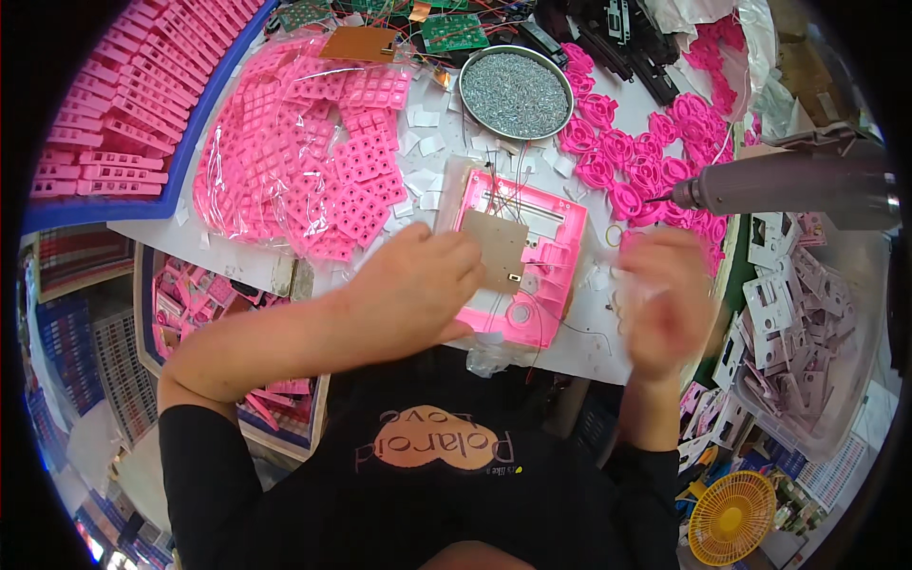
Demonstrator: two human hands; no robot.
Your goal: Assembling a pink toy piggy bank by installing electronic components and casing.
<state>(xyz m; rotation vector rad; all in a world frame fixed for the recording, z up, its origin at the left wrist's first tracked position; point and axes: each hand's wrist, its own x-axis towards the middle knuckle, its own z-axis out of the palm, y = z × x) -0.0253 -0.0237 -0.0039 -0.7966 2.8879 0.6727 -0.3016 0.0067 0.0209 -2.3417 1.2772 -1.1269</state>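
I see the left hand (418,285) resting on the near-left edge of a pink plastic housing (532,256), fingers curled over it and touching the brown circuit board (498,249) that sits inside the frame; looks like a loose hold, not a tight pinch. The housing lies flat on the white table (237,252), between both hands. The right hand (665,304) is just right of the housing, raised and motion-blurred, so I cannot tell if its fingers are spread or closed, or if it holds anything. Beyond the left hand lies a clear bag of pink keypad sheets (304,142). Past the housing sits a round metal tray of screws (516,92). Beyond the right hand, pink round parts (627,157) and a hanging grey power screwdriver (788,182).
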